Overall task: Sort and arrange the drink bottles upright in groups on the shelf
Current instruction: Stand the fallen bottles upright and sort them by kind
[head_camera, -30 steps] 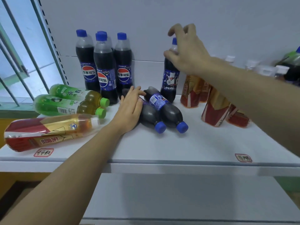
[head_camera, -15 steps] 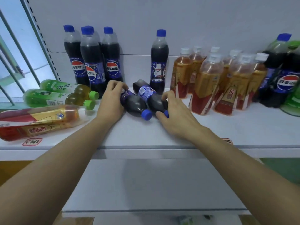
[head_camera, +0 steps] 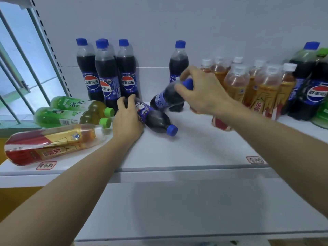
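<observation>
The cola bottle (head_camera: 166,99) in play is a small, full plastic one with a blue cap, tilted partway up, its base on the shelf (head_camera: 195,151) in front of 1 upright cola bottle (head_camera: 178,61) by the back wall.

From the head camera, the only view: the right hand (head_camera: 200,93) has its fingers and thumb curled round the neck and cap of that bottle. The left hand (head_camera: 126,119) curls over the base end of a second cola bottle (head_camera: 156,119), which lies flat with its cap toward the shelf's front edge. 3 cola bottles (head_camera: 106,73) stand grouped at the back left. 2 green tea bottles (head_camera: 74,110) and 1 amber tea bottle (head_camera: 51,142) lie on their sides at the left. A cluster of amber tea bottles (head_camera: 252,82) stands at the right, with larger dark bottles (head_camera: 312,82) beyond them.

The bottle looks full, so I judge it moderately heavy, with liquid that shifts as it tips. The wall is stiff under pressure, and the smooth plastic and glossy label could be slippery. A neck hold steers the tilt well; for carrying, wrapping the narrowed waist above the label seems safer. The round base may roll or skid until it sits flat.
</observation>
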Tool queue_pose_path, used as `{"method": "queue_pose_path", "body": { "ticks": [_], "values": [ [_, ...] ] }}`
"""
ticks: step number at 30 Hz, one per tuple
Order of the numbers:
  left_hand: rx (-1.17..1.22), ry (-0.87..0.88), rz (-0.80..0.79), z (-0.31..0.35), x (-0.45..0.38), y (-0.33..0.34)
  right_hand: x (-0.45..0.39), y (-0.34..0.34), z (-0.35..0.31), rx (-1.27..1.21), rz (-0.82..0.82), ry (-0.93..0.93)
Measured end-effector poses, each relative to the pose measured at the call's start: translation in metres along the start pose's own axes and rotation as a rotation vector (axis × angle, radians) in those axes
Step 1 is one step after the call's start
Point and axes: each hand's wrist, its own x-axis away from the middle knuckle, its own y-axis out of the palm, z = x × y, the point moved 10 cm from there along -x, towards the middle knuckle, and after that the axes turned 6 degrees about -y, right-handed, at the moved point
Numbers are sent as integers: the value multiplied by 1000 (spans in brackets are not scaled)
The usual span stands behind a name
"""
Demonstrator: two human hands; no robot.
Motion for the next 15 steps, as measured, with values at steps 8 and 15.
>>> {"method": "queue_pose_path", "body": {
  "ticks": [8,15],
  "values": [
    [-12,-82,-38,-11,-1,4,-122,6,-44,297,-239,47],
    [-64,-52,-36,-7,-3,4,-159,28,-35,232,-186,71]
  ]
}}
